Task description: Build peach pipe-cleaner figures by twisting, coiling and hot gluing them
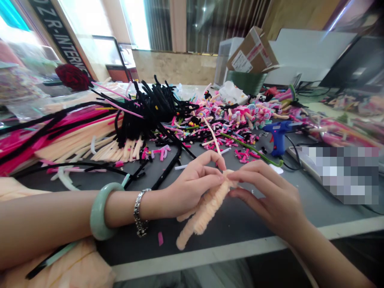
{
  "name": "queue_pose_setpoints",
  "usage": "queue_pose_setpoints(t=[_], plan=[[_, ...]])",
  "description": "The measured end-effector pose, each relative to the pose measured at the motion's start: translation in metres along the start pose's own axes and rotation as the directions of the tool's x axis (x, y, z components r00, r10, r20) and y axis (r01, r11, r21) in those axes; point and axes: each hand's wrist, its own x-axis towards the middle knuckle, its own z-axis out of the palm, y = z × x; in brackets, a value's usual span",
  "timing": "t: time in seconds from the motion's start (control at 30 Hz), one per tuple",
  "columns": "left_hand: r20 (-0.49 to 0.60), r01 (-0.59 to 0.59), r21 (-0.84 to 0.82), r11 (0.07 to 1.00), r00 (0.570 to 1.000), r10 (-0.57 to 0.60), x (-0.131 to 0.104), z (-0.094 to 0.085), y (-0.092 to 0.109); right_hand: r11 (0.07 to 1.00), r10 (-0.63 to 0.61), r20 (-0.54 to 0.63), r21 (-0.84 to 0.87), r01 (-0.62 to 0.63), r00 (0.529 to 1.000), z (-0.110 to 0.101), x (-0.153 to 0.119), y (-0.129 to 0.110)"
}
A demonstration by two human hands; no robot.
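A peach fuzzy figure (211, 206) of coiled pipe cleaner hangs diagonally over the grey table, its thicker ribbed part and thin ends pointing down to the left. My left hand (199, 180) is closed round its upper left side, thumb and fingers pressed on it; a green bangle and a silver bracelet are on that arm. With fingertips and thumb, my right hand (267, 190) pinches the figure's top end. One pale stem (213, 134) sticks up beyond my left fingers. Part of the figure is hidden behind my left hand.
Bundles of black stems (150, 106) and peach stems (78, 140) lie at left. Colourful cut pieces (240, 116) are heaped across the back. A blue glue gun (278, 136) stands at right, near a blurred-out device (345, 176). The pale table edge (240, 250) runs in front.
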Motion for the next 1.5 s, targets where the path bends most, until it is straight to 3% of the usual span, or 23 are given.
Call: queue_pose_setpoints(t=[0.17, 0.3, 0.47, 0.6, 0.67, 0.8, 0.93, 1.07, 1.3, 1.5], plan=[[-0.049, -0.024, -0.003, 1.000, 0.999, 0.023, 0.000, 0.001, -0.001, 0.989, 0.141, -0.078, -0.030, -0.144, 0.987, 0.001, -0.001, -0.003], [-0.031, -0.041, -0.030, 0.999, 0.999, 0.040, 0.000, 0.000, -0.002, 0.967, 0.254, -0.073, -0.019, -0.256, 0.965, 0.000, 0.000, -0.006], [-0.003, -0.087, 0.007, 0.996, 0.996, 0.087, 0.000, 0.001, 0.000, 0.968, 0.248, 0.012, 0.034, -0.248, 0.969, -0.002, 0.003, -0.010], [-0.037, -0.139, 0.217, 0.966, 0.988, 0.150, 0.000, 0.003, 0.003, 0.971, 0.239, -0.022, 0.034, -0.238, 0.971, -0.001, 0.002, -0.009], [-0.067, -0.148, 0.415, 0.898, 0.979, 0.192, -0.001, 0.003, 0.007, 0.971, 0.238, -0.036, 0.024, -0.237, 0.971, 0.000, 0.002, -0.009], [-0.020, -0.201, 0.741, 0.641, 0.947, 0.320, -0.002, 0.004, 0.020, 0.973, 0.233, -0.043, 0.018, -0.232, 0.972, 0.001, 0.001, -0.009], [0.094, -0.264, 0.879, 0.397, 0.912, 0.400, -0.004, 0.006, 0.031, 0.978, 0.208, -0.052, 0.033, -0.206, 0.977, 0.000, 0.001, -0.010], [0.122, -0.246, 0.929, 0.277, 0.909, 0.398, -0.002, 0.009, 0.035, 0.984, 0.178, -0.071, 0.033, -0.176, 0.981, 0.001, 0.001, -0.012], [0.118, -0.258, 0.907, 0.333, 0.915, 0.387, -0.001, 0.011, 0.042, 0.988, 0.150, -0.120, 0.040, -0.147, 0.981, 0.002, 0.004, -0.010], [0.028, -0.268, 0.861, 0.432, 0.873, 0.487, -0.001, 0.011, 0.056, 0.962, 0.274, -0.224, 0.061, -0.267, 0.935, 0.000, 0.023, -0.016]])
